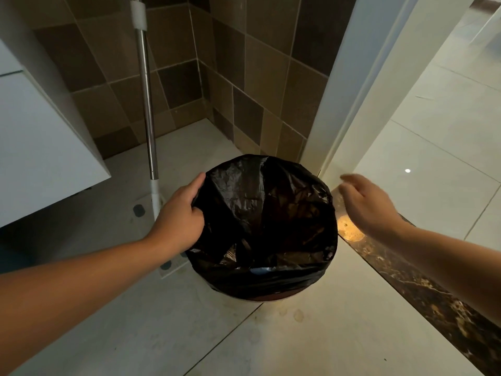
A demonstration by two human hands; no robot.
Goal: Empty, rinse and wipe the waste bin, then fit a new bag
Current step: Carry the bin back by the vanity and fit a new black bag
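Black bag point(265, 213) lines the bin point(271, 296); our left hand point(180, 213) grips its rim, right hand point(366, 204) hovers loose-fingered; fitting seems nearly done, right side next.

Dim tiled corner on the left, much brighter on the right where light floods the glossy floor tiles point(423, 147). Small white glare dot point(407, 170) on that floor. Warm orange light patch point(349, 229) on the dark marble threshold point(423, 291). Black bin bag point(265, 218) shows faint sheen, interior nearly lost in shadow. Right hand point(366, 204) motion-blurred, fingertips smeared; left hand point(180, 213) sharp. Wide-angle bending: mop handle point(147, 104) and door frame point(349, 85) lean, forearms stretched at the edges.
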